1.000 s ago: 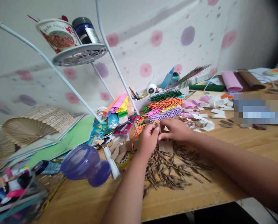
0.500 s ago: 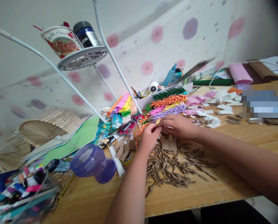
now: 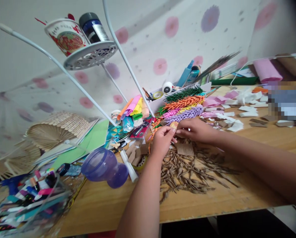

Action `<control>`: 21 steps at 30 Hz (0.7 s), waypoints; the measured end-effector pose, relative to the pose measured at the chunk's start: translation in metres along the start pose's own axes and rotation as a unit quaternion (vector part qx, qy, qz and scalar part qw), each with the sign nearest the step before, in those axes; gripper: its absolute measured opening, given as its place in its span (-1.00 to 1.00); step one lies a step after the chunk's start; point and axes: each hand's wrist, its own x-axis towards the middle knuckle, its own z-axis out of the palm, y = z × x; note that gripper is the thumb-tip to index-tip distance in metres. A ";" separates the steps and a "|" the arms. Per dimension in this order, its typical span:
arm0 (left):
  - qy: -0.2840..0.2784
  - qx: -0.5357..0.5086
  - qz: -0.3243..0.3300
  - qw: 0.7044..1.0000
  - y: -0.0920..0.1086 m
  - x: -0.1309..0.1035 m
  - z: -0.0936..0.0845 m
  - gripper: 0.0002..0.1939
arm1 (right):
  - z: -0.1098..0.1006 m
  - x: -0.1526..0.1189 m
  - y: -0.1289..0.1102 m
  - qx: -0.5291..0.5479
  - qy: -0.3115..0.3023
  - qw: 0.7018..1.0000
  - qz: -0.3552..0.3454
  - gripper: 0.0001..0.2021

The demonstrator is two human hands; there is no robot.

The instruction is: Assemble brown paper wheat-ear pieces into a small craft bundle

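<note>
Both L hand (image 3: 161, 140) & R hand (image 3: 196, 130) bare, meeting approx. mid-view, L reaching up from near side, R coming in from the right. Fingertips bunched v. close, thumb + index drawn in on each. Can't tell if fully closed or holding smth; contact spot too small, partly hidden by fingers.

Key relation: brown paper square (image 3: 185, 149) just on near side of fingertips, slightly R of L thumb, lying on brown twisted-paper strands (image 3: 187, 180). Looks nearer R hand. No clear long axis on square. Strands fanned out on wooden table (image 3: 100, 211), near side of both hands; axes mixed, many slanting away from grip toward lower R. Not visibly gripped.

Beyond fingertips: purple braided paper spike (image 3: 185, 114), long axis lower L to upper R, close to R knuckles; orange spike (image 3: 184, 102) behind, approx. same slant. Well L of L hand: translucent purple vase (image 3: 99, 165), apart from grip. White paper scraps (image 3: 248, 110) off to R, past R wrist.
</note>
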 end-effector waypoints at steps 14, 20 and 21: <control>0.005 0.091 0.071 0.993 0.007 -0.007 0.003 -0.78 | 0.010 0.003 -0.003 0.593 -0.128 0.750 0.263 -0.74; 0.022 0.112 0.137 0.984 0.007 -0.005 0.002 -0.83 | 0.008 0.004 -0.006 0.638 -0.138 0.691 0.310 -0.76; 0.024 0.106 0.145 0.983 0.008 -0.005 0.002 -0.84 | 0.008 0.004 -0.007 0.642 -0.140 0.687 0.310 -0.76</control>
